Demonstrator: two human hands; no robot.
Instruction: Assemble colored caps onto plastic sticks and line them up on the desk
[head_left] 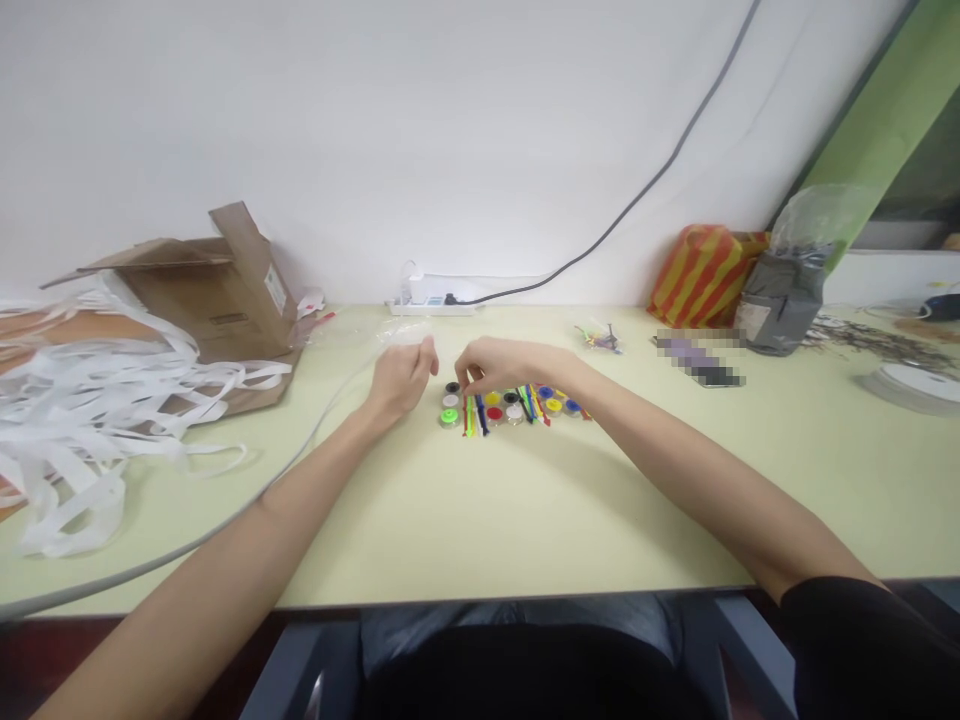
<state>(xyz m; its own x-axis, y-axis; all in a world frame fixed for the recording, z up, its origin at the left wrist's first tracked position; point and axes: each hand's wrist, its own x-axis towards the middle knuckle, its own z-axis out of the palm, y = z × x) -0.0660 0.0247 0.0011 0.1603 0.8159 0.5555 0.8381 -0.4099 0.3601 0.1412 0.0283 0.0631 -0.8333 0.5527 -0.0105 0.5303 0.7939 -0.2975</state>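
Observation:
My left hand [405, 378] is closed, fingers curled, just left of a group of small coloured parts; whatever it may hold is hidden. My right hand [495, 362] reaches down over that group, fingertips pinched together near a black round cap [452, 387]; what lies between them is too small to name. Below the black cap sit a white round cap [450, 401] and a green one [449, 417]. Thin coloured strips [474, 416] lie beside them, followed rightward by a red cap [495, 413], a clear-white cap [514, 412], more strips [534, 404] and a yellow cap [553, 406].
An open cardboard box [217, 300] and tangled white ribbon [82, 400] occupy the left. A grey cable [300, 455] crosses beneath my left arm. Behind are a power strip [431, 307] and loose strips [600, 338]; rightward, a phone [697, 362], striped bag [697, 275] and white spool [919, 385].

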